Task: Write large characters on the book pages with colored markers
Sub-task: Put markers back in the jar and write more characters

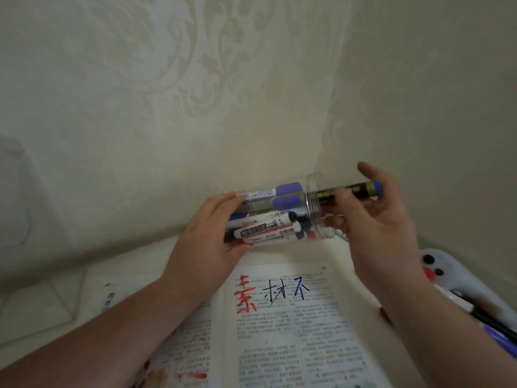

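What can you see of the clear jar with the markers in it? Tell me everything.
The clear jar looks like transparent plastic, cylindrical, with a ridged neck and no lid on. It is tipped on its side in the air above the open book, mouth toward the right. The left hand grips its closed end. Inside lie several markers, white-bodied with blue, black and red parts. One dark marker with a blue end sticks out of the mouth, held by the right hand.

jar (319, 208): clear glossy plastic | book pages (293, 326): matt paper | wall (167, 93): embossed, perhaps wallpaper
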